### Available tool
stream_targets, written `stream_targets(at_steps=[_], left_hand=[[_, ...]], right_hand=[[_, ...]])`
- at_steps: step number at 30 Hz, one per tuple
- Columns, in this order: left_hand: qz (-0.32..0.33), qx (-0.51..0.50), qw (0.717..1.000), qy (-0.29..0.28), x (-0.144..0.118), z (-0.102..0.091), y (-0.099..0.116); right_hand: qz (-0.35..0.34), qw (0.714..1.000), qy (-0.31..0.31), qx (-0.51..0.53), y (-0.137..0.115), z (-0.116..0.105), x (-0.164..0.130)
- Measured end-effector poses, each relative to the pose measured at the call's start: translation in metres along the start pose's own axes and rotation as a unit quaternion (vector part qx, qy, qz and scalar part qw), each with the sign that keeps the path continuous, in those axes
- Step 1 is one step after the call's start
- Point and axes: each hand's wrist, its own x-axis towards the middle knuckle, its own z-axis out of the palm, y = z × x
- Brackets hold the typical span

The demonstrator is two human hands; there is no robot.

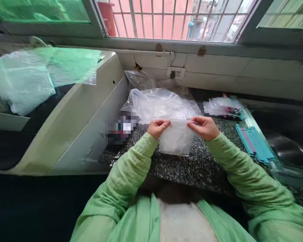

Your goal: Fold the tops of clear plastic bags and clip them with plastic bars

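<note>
Now we hold a small clear plastic bag by its top edge, above the speckled granite counter. Our left hand pinches the bag's upper left corner, fingers closed on the plastic. Our right hand pinches the upper right corner the same way. The bag hangs flat between the two hands, its lower edge close to the counter; we cannot tell whether it touches.

Just behind the bag lies a loose heap of clear plastic bags. A smaller bundle of packets sits to the right, near the sink. Teal strips lie in a stack beside the sink rim. On our left stands a pale appliance with sheets of plastic on top. Both our sleeves are light green.
</note>
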Motion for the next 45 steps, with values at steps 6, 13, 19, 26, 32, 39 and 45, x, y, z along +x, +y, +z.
stream_targets(at_steps=[6,13,19,26,32,39,45], left_hand=[[0.019,0.005,1.000,0.006,0.006,-0.002,-0.004],[0.042,0.020,0.999,-0.006,0.009,-0.006,-0.011],[0.035,0.036,0.999,0.001,0.009,-0.005,-0.010],[0.030,0.063,0.998,0.001,0.009,-0.004,-0.009],[0.028,0.068,0.997,-0.007,0.010,-0.005,-0.015],[0.037,0.051,0.998,-0.006,0.010,-0.006,-0.017],[0.021,0.060,0.998,0.005,0.010,-0.005,-0.020]], right_hand=[[-0.005,0.999,0.011,0.036,0.006,0.001,0.000],[-0.007,0.997,0.046,0.054,0.004,-0.003,-0.001],[-0.002,0.997,0.055,0.046,0.008,0.000,0.000],[0.036,0.996,0.076,-0.018,0.013,-0.020,-0.005],[0.136,0.922,0.247,-0.265,0.046,-0.092,-0.048],[0.270,0.807,0.222,-0.476,0.087,-0.126,-0.109],[0.157,0.924,0.194,-0.290,0.080,-0.079,-0.096]])
